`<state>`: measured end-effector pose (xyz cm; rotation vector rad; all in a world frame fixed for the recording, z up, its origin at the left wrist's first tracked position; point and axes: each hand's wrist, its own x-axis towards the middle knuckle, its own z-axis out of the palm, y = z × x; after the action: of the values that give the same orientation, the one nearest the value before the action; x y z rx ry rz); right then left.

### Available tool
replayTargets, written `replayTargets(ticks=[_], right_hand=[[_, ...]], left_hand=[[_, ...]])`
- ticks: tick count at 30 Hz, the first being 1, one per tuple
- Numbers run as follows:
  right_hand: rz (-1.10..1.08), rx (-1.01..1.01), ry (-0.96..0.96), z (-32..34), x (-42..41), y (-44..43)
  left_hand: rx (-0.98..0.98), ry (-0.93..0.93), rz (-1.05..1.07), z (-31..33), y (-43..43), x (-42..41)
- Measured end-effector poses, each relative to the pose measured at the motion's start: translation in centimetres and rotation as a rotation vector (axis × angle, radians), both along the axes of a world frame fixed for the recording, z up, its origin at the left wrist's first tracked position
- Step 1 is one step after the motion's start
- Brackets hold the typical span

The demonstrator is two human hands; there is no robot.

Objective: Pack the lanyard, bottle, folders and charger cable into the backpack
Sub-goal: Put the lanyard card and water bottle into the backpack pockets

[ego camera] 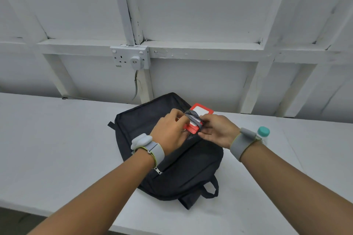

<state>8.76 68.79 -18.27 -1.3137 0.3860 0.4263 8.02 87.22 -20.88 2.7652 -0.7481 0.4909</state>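
A black backpack (172, 173) lies flat on the white table, its carry handle toward me. Above it both hands hold a red badge holder (200, 110) with a striped lanyard strap (193, 118) wound around it. My left hand (168, 131) grips the holder's left end, fingers curled over it. My right hand (215, 131) pinches the strap at the holder's near right side. A clear bottle with a teal cap (264, 131) stands on the table behind my right wrist, mostly hidden by it. Folders and charger cable are not in view.
The white table (57, 139) runs along a white panelled wall. A double wall socket (130, 57) with one plug in it sits above the table, its grey cable hanging down behind the backpack. The table's near edge runs at lower left.
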Motion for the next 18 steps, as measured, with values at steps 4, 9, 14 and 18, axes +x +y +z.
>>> replayTargets(ticks=[4,9,14,18], right_hand=[[-0.151,-0.144,-0.002,-1.5,-0.5,-1.3],[-0.126,-0.206,0.016,-2.7,-1.6,-2.5],[0.013,-0.252,0.017,-3.1,-2.5,-2.5],[0.104,-0.310,0.023,-3.0,-2.9,-1.9]], left_hand=[[-0.008,0.324,0.120,-1.4,-0.2,-0.8],[0.207,0.531,0.213,-3.9,0.0,-1.2],[0.249,0.573,0.180,-4.3,0.3,-0.6],[0.162,0.525,0.223,-3.3,0.5,-0.2]])
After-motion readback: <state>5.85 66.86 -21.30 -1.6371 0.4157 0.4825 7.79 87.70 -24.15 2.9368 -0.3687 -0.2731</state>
